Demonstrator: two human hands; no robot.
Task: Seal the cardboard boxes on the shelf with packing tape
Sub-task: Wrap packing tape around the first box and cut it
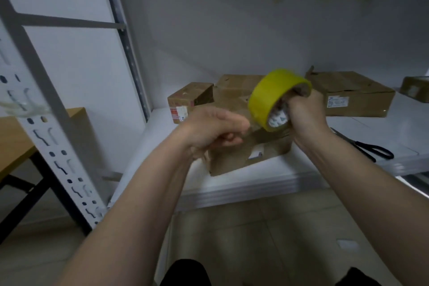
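Both my forearms reach out over the shelf (243,183). My right hand (306,111) grips the yellow tape roll (267,97), fingers hooked through its core, held above the near box (234,158). My left hand (213,127) sits just left of the roll, fingers curled narrow, seemingly pinching the tape end; blur hides it. Three more boxes lie farther back. Scissors (369,146) lie on the shelf, right.

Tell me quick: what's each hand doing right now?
Left hand: fingers curled, apparently pinching the clear tape end; blurred, not certain.
Right hand: grip closed on the yellow round roll of packing tape, fingers through its core.
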